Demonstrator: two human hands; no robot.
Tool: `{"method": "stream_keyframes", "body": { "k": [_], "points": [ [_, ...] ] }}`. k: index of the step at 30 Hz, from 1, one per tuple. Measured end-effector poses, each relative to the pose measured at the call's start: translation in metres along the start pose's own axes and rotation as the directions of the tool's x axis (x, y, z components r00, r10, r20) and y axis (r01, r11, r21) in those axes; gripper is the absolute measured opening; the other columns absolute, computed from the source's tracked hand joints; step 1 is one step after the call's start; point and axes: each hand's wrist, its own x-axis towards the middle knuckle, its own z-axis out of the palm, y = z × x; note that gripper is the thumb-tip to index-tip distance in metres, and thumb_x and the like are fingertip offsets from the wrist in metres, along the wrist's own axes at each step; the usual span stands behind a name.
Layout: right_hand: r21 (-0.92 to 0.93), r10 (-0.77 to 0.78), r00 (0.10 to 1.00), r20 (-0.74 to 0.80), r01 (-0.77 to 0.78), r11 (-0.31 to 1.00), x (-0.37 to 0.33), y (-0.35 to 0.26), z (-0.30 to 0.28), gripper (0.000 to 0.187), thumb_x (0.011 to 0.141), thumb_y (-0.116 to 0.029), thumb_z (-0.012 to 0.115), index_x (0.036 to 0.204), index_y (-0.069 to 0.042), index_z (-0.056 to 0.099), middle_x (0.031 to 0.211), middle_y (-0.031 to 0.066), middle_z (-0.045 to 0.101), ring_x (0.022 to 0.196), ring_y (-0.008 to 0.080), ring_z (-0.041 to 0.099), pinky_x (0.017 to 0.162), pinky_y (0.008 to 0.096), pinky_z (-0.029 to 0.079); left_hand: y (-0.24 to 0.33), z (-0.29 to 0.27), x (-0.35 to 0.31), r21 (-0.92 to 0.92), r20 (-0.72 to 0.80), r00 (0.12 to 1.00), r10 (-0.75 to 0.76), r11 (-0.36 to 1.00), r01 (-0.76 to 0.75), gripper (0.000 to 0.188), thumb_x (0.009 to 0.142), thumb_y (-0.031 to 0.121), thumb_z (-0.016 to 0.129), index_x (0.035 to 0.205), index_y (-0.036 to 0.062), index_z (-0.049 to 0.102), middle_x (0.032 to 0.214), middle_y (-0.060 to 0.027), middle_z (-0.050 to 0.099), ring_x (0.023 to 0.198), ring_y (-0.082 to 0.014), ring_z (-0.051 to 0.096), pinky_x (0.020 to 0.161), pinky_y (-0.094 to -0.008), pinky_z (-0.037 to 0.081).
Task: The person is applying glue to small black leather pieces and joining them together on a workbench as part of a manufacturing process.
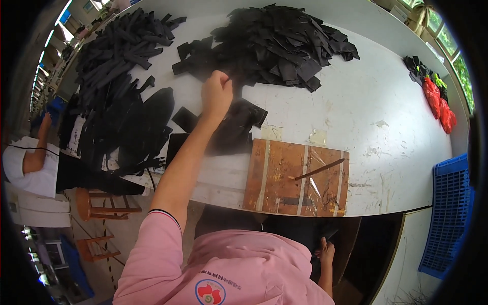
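Note:
My left hand [217,96] is stretched out over the table with its fingers closed in a pinch. Under and around it lie flat black fabric pieces [236,129], between the small loose stack and the large heap of black pieces [284,46]. What the fingers hold, if anything, is hidden. Low at the right, below the table edge, my right hand [326,250] has its fingers closed on a small black fabric piece [330,235], of which a corner sticks out. Nearest in front of me lies a brown wooden board [274,175] with strips of clear tape.
A thin brown stick [320,169] rests on the board. Rolled black pieces [119,48] and larger dark cloth [147,117] cover the table's left. Red bags [432,96] sit far right, above a blue crate [450,218]. At left are a wooden stool [104,203] and another person [35,162].

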Motion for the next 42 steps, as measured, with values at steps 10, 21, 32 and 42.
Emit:
{"method": "stream_keyframes", "body": {
  "k": [10,21,32,42],
  "points": [
    [0.604,-0.666,0.615,0.422,0.357,0.713,-0.069,-0.255,0.009,0.03,0.079,-0.024,0.061,0.096,0.0,0.055,0.076,0.0041,0.055,0.07,0.0102,0.051,0.062,0.0212,0.041,0.119,-0.103,-0.097,-0.73,0.676,0.509,-0.533,-0.388,0.563,0.005,0.081,0.0,0.053,0.085,0.0018,0.054,0.084,-0.0075,0.059,0.071,-0.0121,0.055,0.062,-0.0231,0.047],
    [0.461,-0.683,0.716,-0.144,0.659,0.594,-0.074,-0.312,0.034,0.008,0.07,-0.006,0.066,0.07,0.0,0.06,0.064,0.0063,0.052,0.053,0.0136,0.05,0.048,0.0238,0.038,0.134,-0.09,-0.176,-0.25,0.95,0.086,-0.3,-0.569,0.783,0.018,0.086,0.013,0.048,0.098,-0.0006,0.051,0.086,-0.0121,0.06,0.072,-0.0185,0.058,0.059,-0.027,0.048],
    [0.025,-0.835,0.446,-0.322,0.886,0.463,-0.069,-0.289,0.03,0.019,0.061,-0.001,0.07,0.063,-0.002,0.051,0.059,0.0051,0.047,0.047,0.0138,0.043,0.041,0.0236,0.031,0.16,-0.107,-0.17,-0.362,0.724,0.599,-0.341,0.552,0.751,0.02,0.083,0.021,0.055,0.08,0.0008,0.053,0.067,-0.0035,0.057,0.057,-0.0067,0.052,0.05,-0.0186,0.041],
    [-0.164,-0.965,0.188,-0.182,0.962,0.219,-0.065,-0.281,0.027,0.022,0.051,0.003,0.068,0.07,-0.002,0.057,0.066,0.0076,0.049,0.057,0.0203,0.049,0.046,0.0279,0.039,0.147,-0.094,-0.163,-0.269,0.851,0.362,-0.381,0.275,0.923,0.009,0.08,0.01,0.056,0.08,0.0014,0.056,0.065,-0.0015,0.058,0.053,-0.0043,0.05,0.047,-0.0157,0.038]
  ]
}}
